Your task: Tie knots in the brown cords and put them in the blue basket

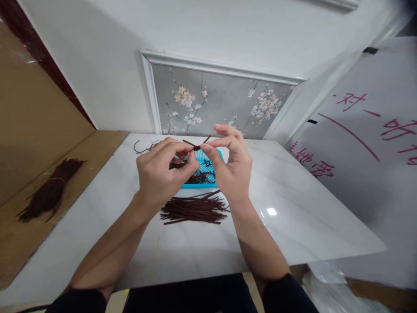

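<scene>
Between my two hands is a short dark brown cord [196, 148], its two ends sticking up and apart from a thicker, knot-like middle. My left hand [166, 167] pinches it from the left between thumb and forefinger. From the right, my right hand [232, 163] pinches it the same way, its other fingers loosely raised. Both hands are held above a blue perforated basket [198, 186], partly hidden by them, with dark brown knotted pieces [200, 176] inside. Nearer to me, a loose pile of straight brown cords [195, 208] lies on the white marbled table.
On cardboard [19, 243] at the left lies a banded bundle of brown cords [52, 189]. Thin dark strands [141, 148] rest behind my left hand. A wall with a framed floral panel [215, 100] stands behind the table [293, 208]. A white board with red writing [365, 130] is at right.
</scene>
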`<state>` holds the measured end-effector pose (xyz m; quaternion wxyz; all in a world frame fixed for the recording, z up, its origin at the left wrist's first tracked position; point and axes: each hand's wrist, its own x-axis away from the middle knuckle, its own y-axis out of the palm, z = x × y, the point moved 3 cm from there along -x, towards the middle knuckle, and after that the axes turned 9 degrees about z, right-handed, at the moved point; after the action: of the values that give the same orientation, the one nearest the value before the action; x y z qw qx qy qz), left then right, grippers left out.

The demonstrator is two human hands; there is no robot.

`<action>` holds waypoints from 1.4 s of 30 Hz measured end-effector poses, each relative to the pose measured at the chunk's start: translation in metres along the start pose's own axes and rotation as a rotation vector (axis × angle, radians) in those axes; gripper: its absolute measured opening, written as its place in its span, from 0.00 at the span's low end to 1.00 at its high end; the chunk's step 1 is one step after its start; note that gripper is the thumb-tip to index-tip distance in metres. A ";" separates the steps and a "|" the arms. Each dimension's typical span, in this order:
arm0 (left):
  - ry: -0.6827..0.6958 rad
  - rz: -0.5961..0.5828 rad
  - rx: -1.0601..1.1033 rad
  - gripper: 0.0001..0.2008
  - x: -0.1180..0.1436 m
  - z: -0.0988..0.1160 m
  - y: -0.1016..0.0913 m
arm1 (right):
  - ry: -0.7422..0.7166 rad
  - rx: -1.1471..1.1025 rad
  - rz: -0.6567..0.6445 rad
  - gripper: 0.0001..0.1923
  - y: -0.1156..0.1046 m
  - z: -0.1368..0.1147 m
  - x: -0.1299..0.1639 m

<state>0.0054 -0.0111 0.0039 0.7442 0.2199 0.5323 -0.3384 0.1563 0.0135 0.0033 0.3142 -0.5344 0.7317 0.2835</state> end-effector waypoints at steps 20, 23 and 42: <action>-0.156 -0.003 0.148 0.03 -0.002 -0.003 0.000 | 0.015 -0.051 -0.020 0.04 0.013 0.005 0.015; -0.143 -0.012 0.134 0.02 -0.001 -0.005 0.001 | -0.032 -0.028 -0.004 0.05 0.014 0.004 0.017; -0.166 0.035 0.008 0.19 0.017 -0.019 0.014 | -0.096 0.176 -0.032 0.08 0.016 0.014 0.014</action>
<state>0.0063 0.0069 -0.0187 0.7907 0.2030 0.4636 -0.3444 0.1402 0.0199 -0.0153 0.3990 -0.5023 0.7291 0.2384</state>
